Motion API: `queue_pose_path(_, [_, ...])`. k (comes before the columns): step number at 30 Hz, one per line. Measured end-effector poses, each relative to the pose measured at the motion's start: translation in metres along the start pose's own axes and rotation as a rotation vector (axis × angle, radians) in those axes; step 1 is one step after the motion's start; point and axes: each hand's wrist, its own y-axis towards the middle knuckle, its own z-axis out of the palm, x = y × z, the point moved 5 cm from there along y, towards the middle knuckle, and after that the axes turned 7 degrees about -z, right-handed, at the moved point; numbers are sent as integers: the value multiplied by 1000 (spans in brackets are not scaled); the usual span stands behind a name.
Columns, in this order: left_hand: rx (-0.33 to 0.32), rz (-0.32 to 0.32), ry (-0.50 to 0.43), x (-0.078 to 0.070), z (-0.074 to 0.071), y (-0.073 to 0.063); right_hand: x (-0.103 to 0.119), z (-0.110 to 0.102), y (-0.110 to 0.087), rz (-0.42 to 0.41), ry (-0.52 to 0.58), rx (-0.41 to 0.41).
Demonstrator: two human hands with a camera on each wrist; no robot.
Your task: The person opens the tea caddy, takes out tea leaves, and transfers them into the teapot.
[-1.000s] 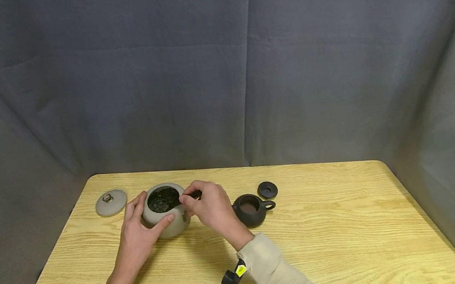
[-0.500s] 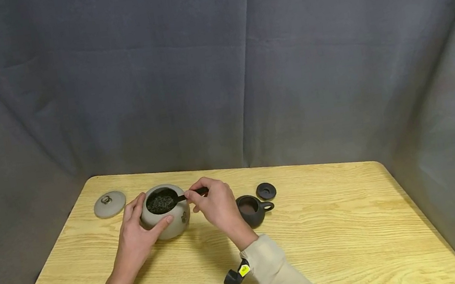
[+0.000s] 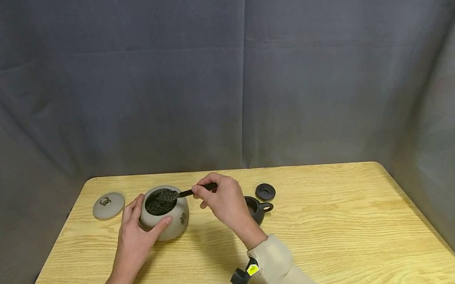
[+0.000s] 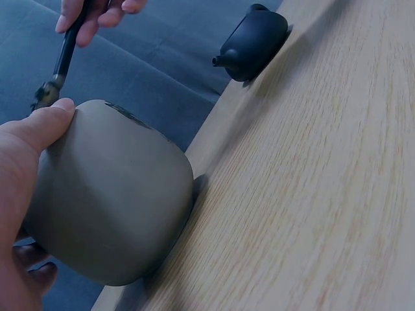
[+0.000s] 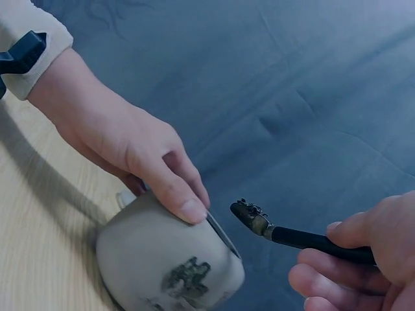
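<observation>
In the head view, my left hand [image 3: 135, 232] grips the side of a rounded grey jar [image 3: 180, 225], thumb near its rim. Dark tea leaves [image 3: 157, 204] show inside the open mouth. My right hand [image 3: 226, 203] pinches the black handle of a small tea scoop [image 5: 305, 238]. In the right wrist view its bowl carries a little heap of dark leaves [image 5: 249, 208], held just outside the jar's mouth and apart from the rim. Behind my right wrist stands a small black teapot [image 3: 258, 213], lidless and partly hidden; its spout shows in the left wrist view.
The jar's grey lid [image 3: 108, 206] lies at the far left of the wooden table [image 3: 353, 231]. A round black lid [image 3: 265, 192] rests behind the teapot. Grey curtains [image 3: 167, 87] hang close around the back and sides.
My right hand has drawn the scoop up and to the right, out of the leaves, so its loaded bowl now shows above the jar. The left hand keeps its hold on the jar.
</observation>
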Motion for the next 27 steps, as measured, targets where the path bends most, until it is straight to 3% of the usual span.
queue_pose_path(8, [9,-2,3,-1,-1,-1,-8,-22,-7,37,-67,-48])
queue_pose_path(27, [18,-5,-17,-2,-4,2,-36,-75,-26,113,-66,-151])
